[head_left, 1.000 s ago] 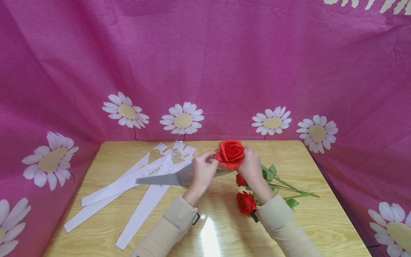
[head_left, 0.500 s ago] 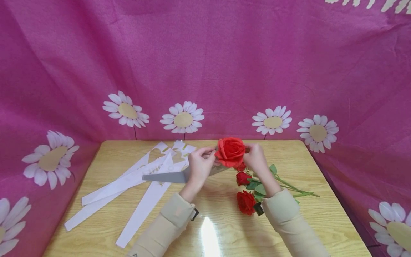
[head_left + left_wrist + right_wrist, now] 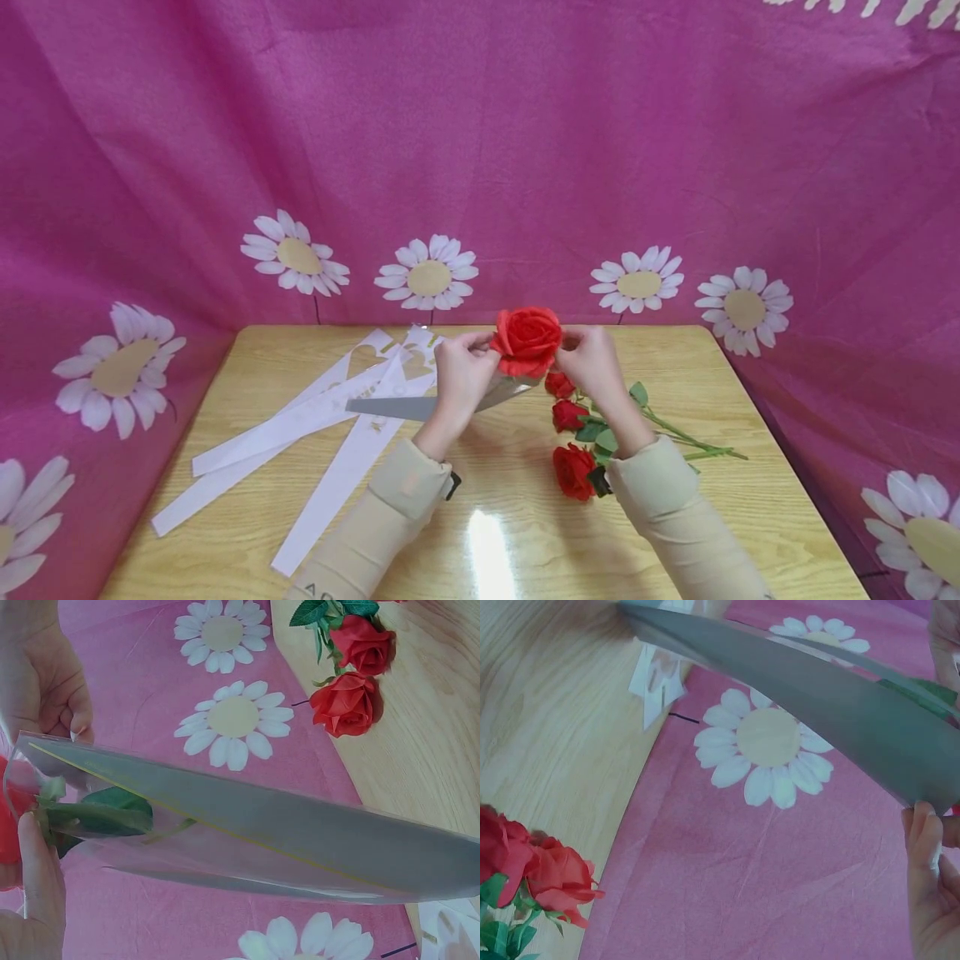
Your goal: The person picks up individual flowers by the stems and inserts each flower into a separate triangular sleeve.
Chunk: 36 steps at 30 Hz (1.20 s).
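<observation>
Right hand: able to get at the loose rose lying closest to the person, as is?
Probably, but only by letting go: the right hand pinches the wrapper. The loose rose lies beside the right cuff, uncovered in front, though the cuff seems to hide part of its stem.

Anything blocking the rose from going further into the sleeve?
Nothing visible: the rose has its leaves inside the sleeve, red bloom at the mouth. Left hand and right hand flank the bloom; loose roses lie apart on the table.
</observation>
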Each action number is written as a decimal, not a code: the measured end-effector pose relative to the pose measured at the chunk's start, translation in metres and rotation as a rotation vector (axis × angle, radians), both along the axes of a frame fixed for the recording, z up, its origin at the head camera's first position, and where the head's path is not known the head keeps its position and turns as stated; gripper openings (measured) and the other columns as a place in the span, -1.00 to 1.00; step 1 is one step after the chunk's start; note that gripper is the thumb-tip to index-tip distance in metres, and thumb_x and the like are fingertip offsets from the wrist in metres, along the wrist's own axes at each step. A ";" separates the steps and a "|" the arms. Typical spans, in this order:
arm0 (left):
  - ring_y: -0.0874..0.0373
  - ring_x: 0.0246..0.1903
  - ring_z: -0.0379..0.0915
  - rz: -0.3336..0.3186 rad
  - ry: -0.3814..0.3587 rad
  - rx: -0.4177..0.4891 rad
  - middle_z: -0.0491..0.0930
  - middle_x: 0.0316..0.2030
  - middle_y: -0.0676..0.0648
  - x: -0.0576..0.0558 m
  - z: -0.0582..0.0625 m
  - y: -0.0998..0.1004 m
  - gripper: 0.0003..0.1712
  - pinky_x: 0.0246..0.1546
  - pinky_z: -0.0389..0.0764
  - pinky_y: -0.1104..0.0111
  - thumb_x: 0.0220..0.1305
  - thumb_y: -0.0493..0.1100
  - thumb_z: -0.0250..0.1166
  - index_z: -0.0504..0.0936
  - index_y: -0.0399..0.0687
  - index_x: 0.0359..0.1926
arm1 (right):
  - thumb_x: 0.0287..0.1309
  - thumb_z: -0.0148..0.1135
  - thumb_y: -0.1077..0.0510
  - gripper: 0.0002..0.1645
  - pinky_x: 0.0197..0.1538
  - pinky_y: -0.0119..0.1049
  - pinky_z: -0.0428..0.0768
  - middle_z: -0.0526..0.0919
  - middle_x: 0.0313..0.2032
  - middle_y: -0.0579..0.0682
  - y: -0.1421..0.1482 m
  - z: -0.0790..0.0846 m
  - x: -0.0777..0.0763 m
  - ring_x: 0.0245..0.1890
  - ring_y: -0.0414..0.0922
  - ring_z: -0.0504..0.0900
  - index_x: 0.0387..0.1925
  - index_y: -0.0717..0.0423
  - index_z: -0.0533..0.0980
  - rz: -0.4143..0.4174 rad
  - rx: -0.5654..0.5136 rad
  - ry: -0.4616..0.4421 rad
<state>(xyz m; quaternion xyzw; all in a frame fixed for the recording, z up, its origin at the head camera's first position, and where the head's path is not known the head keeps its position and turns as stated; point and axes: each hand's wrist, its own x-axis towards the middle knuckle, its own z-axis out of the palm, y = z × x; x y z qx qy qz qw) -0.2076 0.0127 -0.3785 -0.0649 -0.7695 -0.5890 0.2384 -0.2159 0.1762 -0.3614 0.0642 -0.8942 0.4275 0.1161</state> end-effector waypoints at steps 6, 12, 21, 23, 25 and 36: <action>0.00 -0.63 0.57 0.008 0.004 0.021 0.62 -0.60 -0.26 -0.001 0.002 0.000 -0.87 -0.59 0.57 0.37 -0.12 -0.46 0.24 0.67 -0.43 -0.46 | -0.06 0.14 0.35 -0.79 -0.52 -0.43 0.50 0.65 -0.54 0.19 -0.006 -0.001 -0.001 -0.60 -0.15 0.57 -0.36 0.37 0.62 -0.049 -0.001 0.017; 0.00 -0.60 0.58 -0.002 -0.037 0.092 0.64 -0.56 -0.26 -0.002 0.006 -0.001 -0.88 -0.57 0.58 0.39 -0.08 -0.44 0.26 0.67 -0.41 -0.44 | -0.04 0.10 0.36 -0.76 -0.50 -0.42 0.54 0.65 -0.49 0.21 -0.005 0.000 -0.001 -0.56 -0.09 0.60 -0.31 0.36 0.60 -0.029 -0.059 -0.020; 0.00 -0.60 0.58 -0.010 -0.063 0.130 0.63 -0.57 -0.26 -0.003 0.007 -0.002 -0.90 -0.61 0.52 0.49 -0.07 -0.44 0.27 0.67 -0.40 -0.45 | 0.13 0.09 0.36 -0.77 -0.26 -0.57 0.47 0.65 -0.30 0.18 -0.006 0.000 0.002 -0.34 -0.03 0.60 -0.17 0.33 0.56 -0.049 -0.188 0.387; 0.00 -0.60 0.58 -0.011 -0.067 0.137 0.63 -0.58 -0.26 -0.003 0.007 -0.002 -0.91 -0.62 0.51 0.49 -0.06 -0.43 0.28 0.67 -0.40 -0.45 | 0.15 0.05 0.39 -0.75 -0.16 -0.55 0.47 0.64 -0.24 0.19 -0.008 0.000 0.003 -0.29 -0.01 0.59 -0.15 0.34 0.55 -0.017 -0.202 0.565; 0.01 -0.60 0.58 -0.006 -0.066 0.139 0.62 -0.58 -0.25 -0.003 0.007 -0.002 -0.91 -0.61 0.51 0.49 -0.05 -0.42 0.27 0.67 -0.40 -0.46 | 0.17 0.01 0.39 -0.72 -0.02 -0.45 0.46 0.62 -0.15 0.20 -0.010 -0.002 0.004 -0.17 0.03 0.57 -0.10 0.35 0.53 0.042 -0.177 0.723; -0.01 -0.56 0.59 0.002 -0.065 0.137 0.63 -0.55 -0.25 -0.002 0.010 -0.004 -0.88 -0.55 0.57 0.39 -0.04 -0.41 0.28 0.66 -0.41 -0.42 | 0.29 -0.07 0.02 -0.50 0.22 -0.09 0.30 0.50 0.06 0.20 -0.021 -0.020 0.008 0.12 0.10 0.41 0.04 0.32 0.46 0.261 0.089 0.905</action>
